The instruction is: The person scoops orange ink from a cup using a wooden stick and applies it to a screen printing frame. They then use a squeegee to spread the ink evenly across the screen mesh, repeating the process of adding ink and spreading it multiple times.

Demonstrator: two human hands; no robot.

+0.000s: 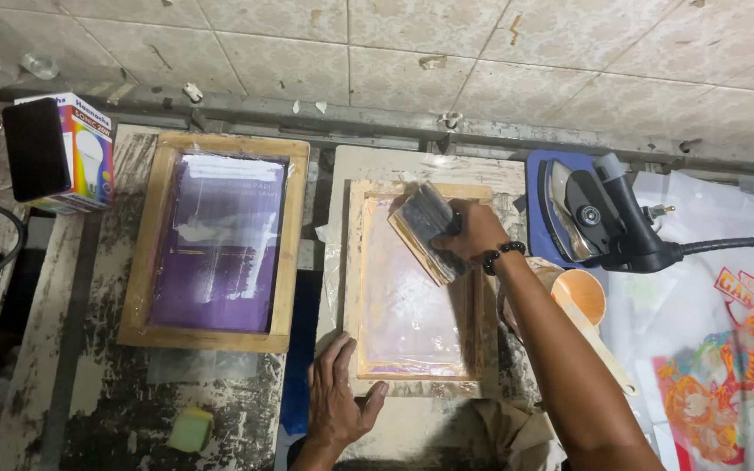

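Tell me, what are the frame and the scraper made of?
The frame looks like bare pale wood, stained with ink. The scraper in the right hand seems to have a wooden handle; its blade is too smeared to tell.

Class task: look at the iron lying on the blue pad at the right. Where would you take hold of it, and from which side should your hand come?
Probably grip the iron by its dark handle, coming from above. It rests on the blue pad with the handle uppermost and clear. Its cord trails right, so keep your hand off that side. The right hand, nearest, holds a squeegee.
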